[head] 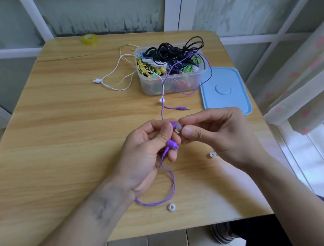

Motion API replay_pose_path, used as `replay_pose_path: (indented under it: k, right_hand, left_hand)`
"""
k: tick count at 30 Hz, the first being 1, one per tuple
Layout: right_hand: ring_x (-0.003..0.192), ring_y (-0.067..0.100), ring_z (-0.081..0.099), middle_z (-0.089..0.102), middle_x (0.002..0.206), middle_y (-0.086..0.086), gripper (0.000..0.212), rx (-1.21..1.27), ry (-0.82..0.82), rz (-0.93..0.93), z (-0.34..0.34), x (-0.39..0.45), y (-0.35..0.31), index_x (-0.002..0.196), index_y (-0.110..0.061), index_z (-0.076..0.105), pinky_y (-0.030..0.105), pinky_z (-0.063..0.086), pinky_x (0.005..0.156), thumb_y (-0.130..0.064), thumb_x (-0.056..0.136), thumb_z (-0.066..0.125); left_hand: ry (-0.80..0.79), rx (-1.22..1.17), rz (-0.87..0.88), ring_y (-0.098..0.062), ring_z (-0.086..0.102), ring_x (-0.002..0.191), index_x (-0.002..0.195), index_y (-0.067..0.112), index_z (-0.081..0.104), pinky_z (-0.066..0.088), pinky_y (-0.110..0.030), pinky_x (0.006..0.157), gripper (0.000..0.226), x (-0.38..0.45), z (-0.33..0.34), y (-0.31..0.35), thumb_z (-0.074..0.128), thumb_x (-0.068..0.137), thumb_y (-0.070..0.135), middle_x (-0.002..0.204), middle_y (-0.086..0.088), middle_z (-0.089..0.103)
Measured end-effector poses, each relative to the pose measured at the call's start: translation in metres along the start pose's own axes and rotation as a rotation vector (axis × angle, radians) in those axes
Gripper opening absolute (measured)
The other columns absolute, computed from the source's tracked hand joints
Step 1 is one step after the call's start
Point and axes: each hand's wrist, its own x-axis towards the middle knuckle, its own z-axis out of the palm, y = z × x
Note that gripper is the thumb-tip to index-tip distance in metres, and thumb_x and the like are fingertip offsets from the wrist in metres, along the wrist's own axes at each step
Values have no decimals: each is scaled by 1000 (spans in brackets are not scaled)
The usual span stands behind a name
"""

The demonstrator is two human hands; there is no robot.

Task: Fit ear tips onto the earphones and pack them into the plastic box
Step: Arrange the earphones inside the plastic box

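My left hand [146,151] pinches one purple earbud at its fingertips, and a second purple earbud [172,144] hangs against its fingers. My right hand [215,130] pinches a translucent ear tip [178,126] against that upper earbud. The purple cable [171,183] loops below my left hand and also runs up past its jack plug [185,108] into the clear plastic box [172,80], which is full of tangled earphones. Two loose white ear tips lie on the table, one [171,207] near the front edge and one [213,154] under my right wrist.
A blue lid [225,90] lies to the right of the box. White earphones [111,80] trail out of the box to the left. A yellow tape roll [90,39] sits at the wooden table's [66,134] far edge. A shoe [221,234] shows below the front edge.
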Motion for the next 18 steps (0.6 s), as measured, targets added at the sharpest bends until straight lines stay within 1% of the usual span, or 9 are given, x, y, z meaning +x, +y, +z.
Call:
replay_pose_path:
  k: [2,5,8,10,14,18]
  right_hand:
    - [83,37,74,77,90,15,18,-3,-14,1,0,0,0,97,1,72,41,62,78,-4,81,69]
    - [81,39,73,75,85,20,14,-16,-15,3,0,0,0,94,2,72,40,62,75,-6,83,68]
    - [80,41,72,75,87,23,16,-17,-14,1,1,0,0,95,3,70,40,62,74,-6,82,69]
    - [78,39,73,75,87,22,17,-19,-22,1,0,1,0,96,4,70,39,62,74,-6,82,69]
    - [73,31,74,75,83,18,14,-39,-56,1,-1,0,-2,92,1,71,33,60,72,-7,82,69]
    - [73,31,73,75,82,18,12,-44,-74,10,-3,0,-2,92,1,70,32,59,72,-5,83,69]
  left_hand:
    - [6,1,5,-15,45,43,89,5,62,41,-20,45,14,1,-1,0,58,83,16,64,-7,58]
    - [1,14,3,-14,42,43,95,3,61,37,-20,43,18,1,-1,0,58,83,16,64,-7,57]
    - [-1,53,-2,-11,38,41,95,5,61,28,-19,44,18,0,-2,0,59,83,18,64,-7,57]
    - [-6,84,-2,-10,36,40,94,5,61,23,-21,46,18,1,-2,2,59,82,18,63,-6,57]
    - [-17,112,4,-9,34,39,94,4,62,30,-16,40,20,1,-2,4,59,80,18,61,-6,58]
    - [-14,113,-1,-8,34,39,92,3,61,30,-16,40,20,0,-2,4,59,79,17,60,-7,57]
